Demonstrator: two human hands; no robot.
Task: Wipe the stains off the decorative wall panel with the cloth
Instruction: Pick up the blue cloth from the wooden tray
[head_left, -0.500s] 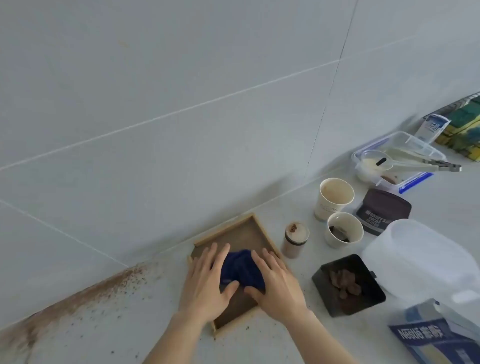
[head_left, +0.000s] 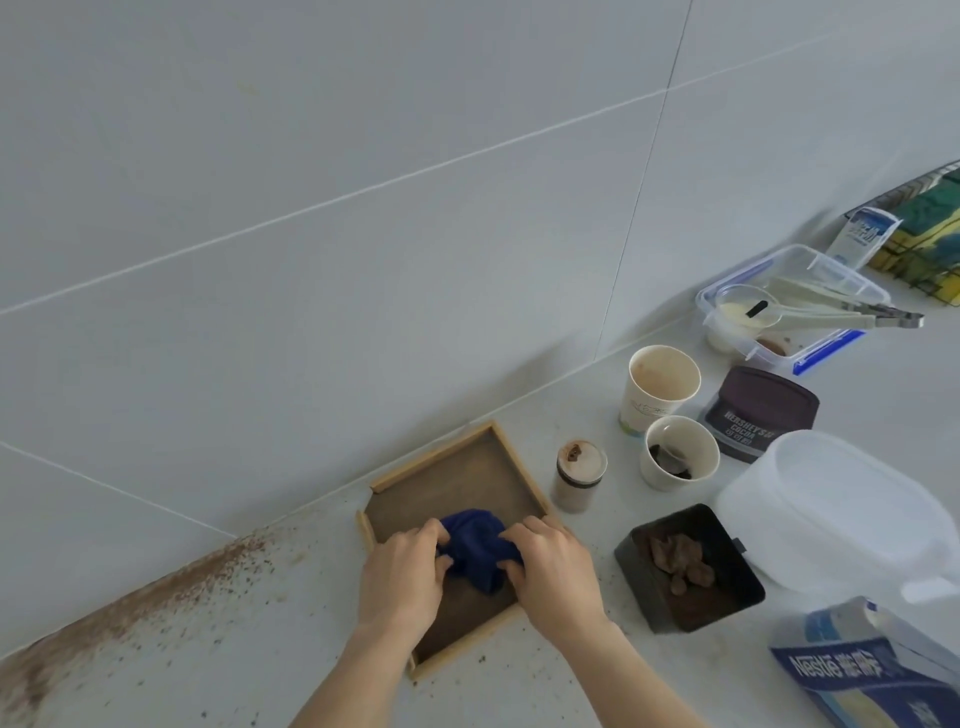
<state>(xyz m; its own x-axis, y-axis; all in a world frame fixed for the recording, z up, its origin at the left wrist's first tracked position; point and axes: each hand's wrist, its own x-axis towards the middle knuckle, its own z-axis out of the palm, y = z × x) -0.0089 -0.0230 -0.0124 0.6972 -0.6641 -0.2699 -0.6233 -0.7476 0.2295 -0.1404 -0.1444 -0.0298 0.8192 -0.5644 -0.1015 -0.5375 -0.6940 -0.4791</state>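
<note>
A square brown panel with a light wooden frame (head_left: 470, 483) lies flat on the grey counter against the tiled wall. A bunched dark blue cloth (head_left: 478, 548) rests on its middle. My left hand (head_left: 402, 577) grips the cloth's left side with curled fingers. My right hand (head_left: 553, 569) grips its right side the same way. Both hands cover the panel's near half.
Brown powder stains (head_left: 130, 618) smear the counter and wall base to the left. Right of the panel stand a small capped jar (head_left: 579, 475), two paper cups (head_left: 662, 389), a black tray of brown lumps (head_left: 691, 566), a cocoa tin (head_left: 758, 413), a white jug (head_left: 841, 514) and a blue carton (head_left: 872, 670).
Both hands went from lying flat with spread fingers to curling around the cloth, which is now bunched tighter between them and a little nearer to me.
</note>
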